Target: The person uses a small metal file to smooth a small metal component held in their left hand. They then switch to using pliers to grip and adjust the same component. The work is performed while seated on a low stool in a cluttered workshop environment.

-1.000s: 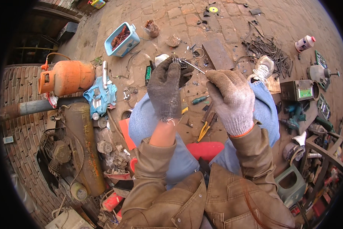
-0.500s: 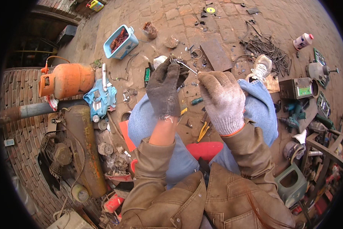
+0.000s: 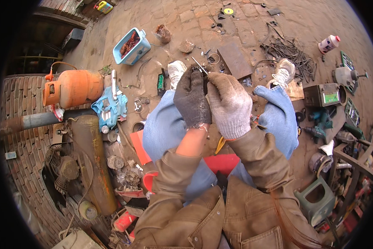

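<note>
Both my hands are gloved and close together above the ground between my knees. My left hand (image 3: 193, 97), in a blackened glove, is closed round a small dark metal part (image 3: 201, 68); most of it is hidden by the fingers. My right hand (image 3: 230, 101), in a pale glove with brown-stained fingers, pinches the lower end of a thin metal rod (image 3: 199, 65). The rod slants up and left past the left fingertips, and its kind cannot be made out. Yellow-handled pliers (image 3: 220, 144) lie below the right wrist, partly covered by the sleeve.
An orange gas cylinder (image 3: 79, 88) and a rusty tank (image 3: 93, 162) stand left. Ahead are a light-blue tub (image 3: 141, 49), a flat metal block (image 3: 235, 60) and tangled cables (image 3: 292, 54). To the right lie a teal power drill (image 3: 321, 125) and a metal frame (image 3: 354, 159).
My hands have come together, the right moving left and the left slightly right. The rod now points up and left beyond the left fingertips. My legs have shifted a little.
</note>
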The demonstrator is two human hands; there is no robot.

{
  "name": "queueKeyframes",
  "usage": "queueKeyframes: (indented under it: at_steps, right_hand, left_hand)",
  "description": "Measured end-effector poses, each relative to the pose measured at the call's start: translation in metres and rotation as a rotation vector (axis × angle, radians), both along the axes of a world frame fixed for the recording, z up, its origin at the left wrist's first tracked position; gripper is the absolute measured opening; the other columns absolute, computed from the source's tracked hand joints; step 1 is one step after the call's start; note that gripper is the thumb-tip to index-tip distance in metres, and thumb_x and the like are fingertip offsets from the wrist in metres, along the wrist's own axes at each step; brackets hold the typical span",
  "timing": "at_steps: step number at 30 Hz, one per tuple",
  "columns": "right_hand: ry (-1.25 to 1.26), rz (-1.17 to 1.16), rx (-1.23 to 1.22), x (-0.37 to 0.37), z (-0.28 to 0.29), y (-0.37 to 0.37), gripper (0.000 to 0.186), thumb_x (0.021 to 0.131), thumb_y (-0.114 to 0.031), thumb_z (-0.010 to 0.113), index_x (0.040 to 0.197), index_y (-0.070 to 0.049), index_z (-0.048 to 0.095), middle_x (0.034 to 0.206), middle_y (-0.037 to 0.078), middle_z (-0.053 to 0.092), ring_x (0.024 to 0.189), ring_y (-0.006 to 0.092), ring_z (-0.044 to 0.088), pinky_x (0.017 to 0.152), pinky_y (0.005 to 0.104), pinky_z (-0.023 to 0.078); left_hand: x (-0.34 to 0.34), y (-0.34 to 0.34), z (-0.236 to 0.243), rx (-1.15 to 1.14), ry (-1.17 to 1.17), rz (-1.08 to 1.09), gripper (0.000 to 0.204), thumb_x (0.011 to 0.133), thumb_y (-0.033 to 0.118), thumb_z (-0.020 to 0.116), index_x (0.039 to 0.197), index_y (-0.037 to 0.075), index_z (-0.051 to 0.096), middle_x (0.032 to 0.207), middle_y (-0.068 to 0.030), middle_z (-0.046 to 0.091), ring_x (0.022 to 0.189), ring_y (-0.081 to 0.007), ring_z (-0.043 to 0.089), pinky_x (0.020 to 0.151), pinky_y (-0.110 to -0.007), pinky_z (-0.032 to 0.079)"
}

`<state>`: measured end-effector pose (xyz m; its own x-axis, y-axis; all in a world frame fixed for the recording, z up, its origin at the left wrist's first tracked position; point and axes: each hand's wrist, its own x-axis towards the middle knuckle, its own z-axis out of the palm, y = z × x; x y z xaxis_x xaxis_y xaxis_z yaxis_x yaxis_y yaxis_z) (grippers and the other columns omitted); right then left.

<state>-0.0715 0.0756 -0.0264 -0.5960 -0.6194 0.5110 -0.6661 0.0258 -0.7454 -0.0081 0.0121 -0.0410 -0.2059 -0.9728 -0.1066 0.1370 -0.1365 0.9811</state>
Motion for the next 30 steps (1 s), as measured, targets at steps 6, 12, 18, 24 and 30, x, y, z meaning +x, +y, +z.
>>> queueKeyframes:
  at_steps: [6,12,18,24,30]
  right_hand:
    - [-0.153,-0.002,-0.045,-0.008,0.012,0.012,0.018,0.084,-0.002,0.069,0.103,-0.001,0.068,0.093,0.017,0.070,0.085,0.0333,0.069,0.076,0.0387,0.055]
    - [-0.182,0.043,0.047,-0.008,0.017,0.022,0.017,0.085,-0.001,0.070,0.101,0.001,0.070,0.092,0.015,0.072,0.083,0.0254,0.071,0.077,0.0330,0.055]
    - [-0.131,0.088,0.057,-0.007,0.018,0.021,0.016,0.084,-0.001,0.070,0.100,0.001,0.071,0.091,0.016,0.072,0.082,0.0262,0.072,0.075,0.0330,0.056]
    - [-0.241,0.182,0.076,-0.005,0.015,0.021,0.017,0.082,-0.003,0.071,0.099,0.001,0.071,0.090,0.016,0.072,0.080,0.0271,0.072,0.075,0.0339,0.056]
    - [-0.164,0.322,0.041,-0.009,0.013,0.018,0.017,0.081,-0.007,0.070,0.097,-0.004,0.071,0.089,0.016,0.070,0.080,0.0334,0.070,0.069,0.0386,0.056]
  left_hand:
    - [0.003,-0.006,0.013,0.071,0.266,0.022,0.027,0.101,0.009,0.057,0.124,-0.005,0.060,0.107,-0.0133,0.069,0.094,-0.0207,0.070,0.084,-0.033,0.060]
    - [0.010,-0.008,0.019,0.052,0.275,0.002,0.027,0.100,0.004,0.058,0.125,-0.006,0.059,0.113,-0.0142,0.068,0.099,-0.0206,0.068,0.087,-0.033,0.059]
    - [0.013,-0.006,0.021,-0.052,0.199,-0.023,0.027,0.100,0.004,0.057,0.125,-0.006,0.058,0.116,-0.0148,0.067,0.103,-0.0203,0.067,0.089,-0.033,0.059]
    - [0.013,-0.002,0.018,-0.010,0.237,-0.007,0.028,0.101,0.008,0.059,0.124,-0.006,0.060,0.109,-0.0132,0.069,0.095,-0.0201,0.069,0.086,-0.032,0.060]
    - [0.014,-0.003,0.019,0.055,0.199,-0.094,0.030,0.101,0.012,0.060,0.125,-0.006,0.061,0.105,-0.0122,0.070,0.092,-0.0188,0.070,0.082,-0.031,0.059]
